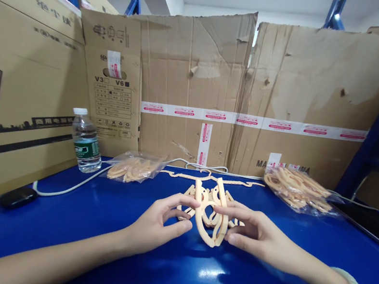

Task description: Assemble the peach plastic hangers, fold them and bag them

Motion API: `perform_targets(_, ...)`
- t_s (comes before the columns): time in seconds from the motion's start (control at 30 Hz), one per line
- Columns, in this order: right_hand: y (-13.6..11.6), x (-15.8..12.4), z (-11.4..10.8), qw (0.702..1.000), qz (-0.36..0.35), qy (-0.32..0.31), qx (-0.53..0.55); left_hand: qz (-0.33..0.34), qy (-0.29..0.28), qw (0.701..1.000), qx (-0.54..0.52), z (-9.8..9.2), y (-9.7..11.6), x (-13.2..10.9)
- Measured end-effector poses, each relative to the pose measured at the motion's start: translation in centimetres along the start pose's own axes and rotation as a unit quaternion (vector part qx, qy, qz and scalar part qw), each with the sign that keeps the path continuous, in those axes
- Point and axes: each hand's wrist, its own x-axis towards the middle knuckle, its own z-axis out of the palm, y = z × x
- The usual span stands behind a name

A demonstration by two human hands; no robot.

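A beige plastic folding clothes hanger [202,218], its arms folded together, stands raised between my two hands at the middle of the table. My left hand [159,217] has its index fingertip on the hanger's left side, the thumb a little below. On the other side, my right hand [254,232] grips it with the index finger reaching across its right arm and the thumb low behind. Behind it lie more beige folded hangers [186,202], partly hidden. Farther back, one unfolded hanger [190,177] lies flat, hook pointing away.
Clear bags of beige hangers lie at the back left [133,169] and back right [297,188]. A water bottle [87,143], black mouse [18,197] and white cable [71,191] are at left. A dark flat device [376,226] lies right. Cardboard [193,79] walls the back.
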Motion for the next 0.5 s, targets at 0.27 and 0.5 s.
perform_targets(0.27, 0.23, 0.04, -0.24, 0.999, -0.021, 0.005, -0.04, 0.022, -0.049, 0.999, 0.001, -0.24, -0.07, -0.09)
perform_targets(0.5, 0.38, -0.42, 0.34, 0.997, -0.004, -0.056, 0.06, -0.032, -0.112, 0.993, -0.038, 0.02, 0.06, -0.2)
